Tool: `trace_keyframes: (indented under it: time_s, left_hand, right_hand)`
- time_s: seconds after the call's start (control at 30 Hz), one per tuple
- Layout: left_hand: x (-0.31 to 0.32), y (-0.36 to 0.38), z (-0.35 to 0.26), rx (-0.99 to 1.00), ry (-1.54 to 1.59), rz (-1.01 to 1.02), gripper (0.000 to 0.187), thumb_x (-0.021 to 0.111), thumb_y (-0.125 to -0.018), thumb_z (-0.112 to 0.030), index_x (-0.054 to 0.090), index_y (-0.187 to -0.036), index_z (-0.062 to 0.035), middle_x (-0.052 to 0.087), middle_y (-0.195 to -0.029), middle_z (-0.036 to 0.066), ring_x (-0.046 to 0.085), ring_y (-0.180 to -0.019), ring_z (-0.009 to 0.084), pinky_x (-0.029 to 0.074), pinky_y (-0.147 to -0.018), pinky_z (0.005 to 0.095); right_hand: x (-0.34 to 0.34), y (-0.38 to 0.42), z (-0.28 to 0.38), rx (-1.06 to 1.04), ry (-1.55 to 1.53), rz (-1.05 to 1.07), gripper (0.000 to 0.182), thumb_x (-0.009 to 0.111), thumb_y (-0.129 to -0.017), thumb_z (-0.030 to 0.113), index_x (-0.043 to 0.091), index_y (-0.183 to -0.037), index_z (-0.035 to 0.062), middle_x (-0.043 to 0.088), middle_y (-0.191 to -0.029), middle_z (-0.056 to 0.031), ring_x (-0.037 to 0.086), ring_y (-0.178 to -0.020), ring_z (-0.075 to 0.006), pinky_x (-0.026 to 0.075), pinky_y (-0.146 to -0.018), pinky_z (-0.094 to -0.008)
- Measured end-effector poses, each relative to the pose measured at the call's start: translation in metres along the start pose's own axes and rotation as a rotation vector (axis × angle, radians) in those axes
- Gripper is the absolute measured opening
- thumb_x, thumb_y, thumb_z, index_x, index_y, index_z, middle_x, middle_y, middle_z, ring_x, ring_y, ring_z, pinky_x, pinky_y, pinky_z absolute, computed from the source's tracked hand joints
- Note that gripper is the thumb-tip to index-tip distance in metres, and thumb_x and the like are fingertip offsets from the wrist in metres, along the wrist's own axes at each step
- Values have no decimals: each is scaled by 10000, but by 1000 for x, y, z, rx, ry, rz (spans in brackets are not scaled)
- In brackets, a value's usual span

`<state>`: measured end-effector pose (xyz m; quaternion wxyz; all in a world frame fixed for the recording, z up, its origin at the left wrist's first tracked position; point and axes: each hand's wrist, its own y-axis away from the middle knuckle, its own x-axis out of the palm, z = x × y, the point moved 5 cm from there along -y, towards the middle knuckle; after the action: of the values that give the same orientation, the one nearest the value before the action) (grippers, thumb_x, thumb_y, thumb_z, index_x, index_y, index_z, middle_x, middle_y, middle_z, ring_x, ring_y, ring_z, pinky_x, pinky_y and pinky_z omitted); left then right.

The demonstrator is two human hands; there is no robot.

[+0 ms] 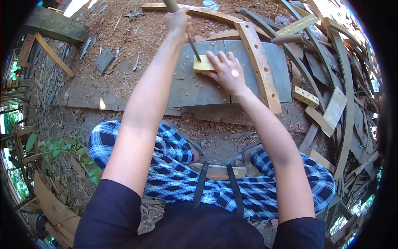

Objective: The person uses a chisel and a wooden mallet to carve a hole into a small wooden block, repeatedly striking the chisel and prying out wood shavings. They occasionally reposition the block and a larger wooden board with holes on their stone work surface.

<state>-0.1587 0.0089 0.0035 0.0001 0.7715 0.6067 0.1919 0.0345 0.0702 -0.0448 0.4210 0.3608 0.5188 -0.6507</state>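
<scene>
My left hand [177, 24] is closed around a long chisel [193, 47] with a thin metal shaft. The chisel slants down, and its tip meets the top of a small yellowish wood block [203, 64] near the block's left end. My right hand [228, 74] grips the other end of that block, fingers over its top and thumb along the near side. Under the block lies a flat grey board [186, 89] scattered with shavings. Just right of my right hand, a curved wooden strip with holes [258, 62] lies across the board.
A tool with a wooden handle [288, 39] lies beyond the strip. At right are a block with several holes [305, 96], an offcut [335, 108] and piled wood strips [348, 83]. A thick beam [56, 25] stands at upper left. Wood shavings cover the ground.
</scene>
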Motion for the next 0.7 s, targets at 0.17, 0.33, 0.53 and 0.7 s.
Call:
trace_keyframes:
  time_s: [0.17, 0.33, 0.53, 0.7]
  left_hand:
    - [-53, -30, 27, -209, 216, -322, 292, 582, -947, -132, 366, -751, -119, 316, -530, -47, 279, -398, 59, 177, -370, 254]
    - [-121, -12, 58, -279, 628, -677, 227, 503, -944, -156, 370, -779, -75, 379, -586, 8, 298, -415, 103, 194, -398, 267]
    - [-89, 22, 17, -120, 581, -767, 267, 478, -949, -169, 338, -734, -95, 365, -582, -5, 284, -413, 106, 186, -390, 271]
    - [-60, 47, -19, 24, 484, -625, 314, 576, -932, -241, 365, -750, -95, 378, -568, -16, 305, -393, 89, 203, -368, 277]
  right_hand:
    - [1, -1, 3, -1, 15, 5, 603, 695, -809, 474, 528, -1318, 198, 581, -1044, -48, 553, -965, -251, 471, -807, -391]
    - [5, -4, 6, 175, 122, 12, 659, 706, -805, 488, 507, -1356, 188, 587, -1052, -46, 556, -972, -243, 463, -804, -401]
    - [10, -8, 13, 352, 194, 225, 861, 582, -875, 609, 346, -1495, 59, 598, -1161, -118, 600, -1028, -283, 505, -800, -439]
    - [-16, -4, 33, 508, -132, 508, 1061, 395, -872, 781, 225, -1515, -45, 529, -1325, -268, 663, -1055, -396, 531, -857, -511]
